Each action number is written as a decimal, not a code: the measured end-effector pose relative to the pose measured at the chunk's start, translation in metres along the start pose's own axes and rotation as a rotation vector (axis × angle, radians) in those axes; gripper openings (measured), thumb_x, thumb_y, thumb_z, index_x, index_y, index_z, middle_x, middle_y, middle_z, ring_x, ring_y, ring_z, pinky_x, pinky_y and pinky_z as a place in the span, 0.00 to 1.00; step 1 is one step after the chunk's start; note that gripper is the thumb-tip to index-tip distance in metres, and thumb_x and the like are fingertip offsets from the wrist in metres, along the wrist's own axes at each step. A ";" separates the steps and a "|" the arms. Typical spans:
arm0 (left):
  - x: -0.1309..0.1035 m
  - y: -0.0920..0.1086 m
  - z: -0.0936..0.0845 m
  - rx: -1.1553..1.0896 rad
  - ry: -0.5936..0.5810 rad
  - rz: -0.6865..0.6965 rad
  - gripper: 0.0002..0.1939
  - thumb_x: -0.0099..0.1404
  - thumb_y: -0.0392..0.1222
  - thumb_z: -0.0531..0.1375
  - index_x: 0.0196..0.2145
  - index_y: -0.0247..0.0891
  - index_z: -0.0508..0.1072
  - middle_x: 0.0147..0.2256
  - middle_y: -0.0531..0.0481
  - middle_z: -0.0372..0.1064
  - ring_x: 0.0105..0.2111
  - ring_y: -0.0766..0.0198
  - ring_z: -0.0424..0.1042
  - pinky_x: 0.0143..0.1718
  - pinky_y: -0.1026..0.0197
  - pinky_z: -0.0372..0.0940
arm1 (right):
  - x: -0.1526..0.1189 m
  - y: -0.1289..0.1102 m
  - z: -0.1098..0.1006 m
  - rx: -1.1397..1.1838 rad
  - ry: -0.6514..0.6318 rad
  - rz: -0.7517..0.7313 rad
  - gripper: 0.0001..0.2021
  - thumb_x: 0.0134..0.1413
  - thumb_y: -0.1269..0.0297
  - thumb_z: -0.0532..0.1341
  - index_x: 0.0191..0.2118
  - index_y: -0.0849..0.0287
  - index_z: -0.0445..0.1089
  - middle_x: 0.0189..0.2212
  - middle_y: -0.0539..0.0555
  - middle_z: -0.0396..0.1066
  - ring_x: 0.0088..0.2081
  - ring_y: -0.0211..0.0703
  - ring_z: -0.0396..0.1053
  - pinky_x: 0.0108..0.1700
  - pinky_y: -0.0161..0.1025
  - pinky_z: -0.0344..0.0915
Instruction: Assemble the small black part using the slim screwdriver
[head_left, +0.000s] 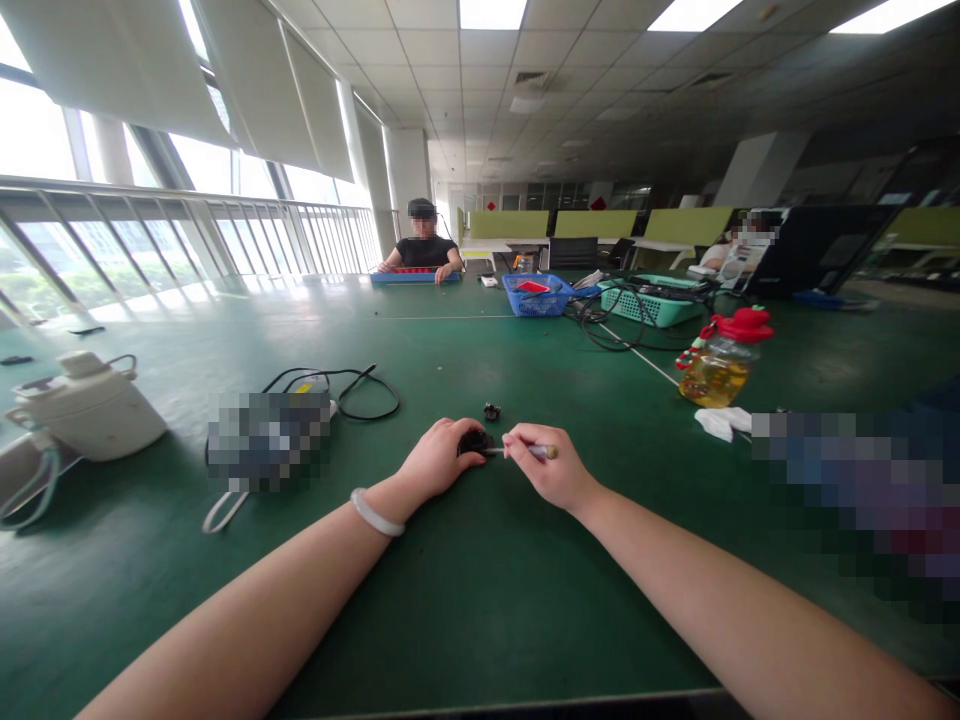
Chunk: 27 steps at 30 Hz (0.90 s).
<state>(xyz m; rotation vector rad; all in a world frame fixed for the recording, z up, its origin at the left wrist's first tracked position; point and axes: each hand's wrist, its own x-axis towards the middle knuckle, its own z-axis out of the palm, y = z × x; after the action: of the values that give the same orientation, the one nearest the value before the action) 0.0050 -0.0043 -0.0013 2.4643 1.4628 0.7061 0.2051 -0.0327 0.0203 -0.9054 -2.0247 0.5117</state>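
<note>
On the table [480, 610], our L hand [441, 456] grips a blk part [472, 440], R hand [551, 475] pinches a tool [553, 452] at it; best we brace part & keep tool straight.

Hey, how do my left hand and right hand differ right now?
Your left hand curls around a dark part, while your right hand grips a slim tool. Your left hand has a white bangle at its wrist; your right hand's wrist is bare. Both are close together at the green table.
</note>
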 end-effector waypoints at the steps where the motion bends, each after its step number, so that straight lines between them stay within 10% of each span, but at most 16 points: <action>1: 0.000 0.000 0.000 -0.002 -0.005 0.002 0.18 0.57 0.44 0.64 0.46 0.42 0.71 0.40 0.47 0.72 0.44 0.54 0.69 0.47 0.54 0.64 | 0.000 -0.001 0.000 0.010 -0.017 -0.017 0.15 0.60 0.60 0.54 0.25 0.59 0.68 0.21 0.48 0.65 0.25 0.35 0.62 0.30 0.33 0.57; 27: -0.002 0.005 -0.002 -0.023 -0.013 0.013 0.18 0.58 0.42 0.62 0.47 0.41 0.71 0.42 0.47 0.72 0.44 0.54 0.69 0.48 0.53 0.64 | 0.001 -0.001 0.002 0.017 -0.112 -0.073 0.06 0.53 0.62 0.61 0.29 0.57 0.72 0.27 0.51 0.72 0.29 0.38 0.68 0.33 0.34 0.62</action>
<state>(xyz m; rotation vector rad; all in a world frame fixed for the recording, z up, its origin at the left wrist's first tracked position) 0.0070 -0.0084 0.0018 2.4587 1.4281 0.7037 0.2028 -0.0326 0.0204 -0.8053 -2.1424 0.5487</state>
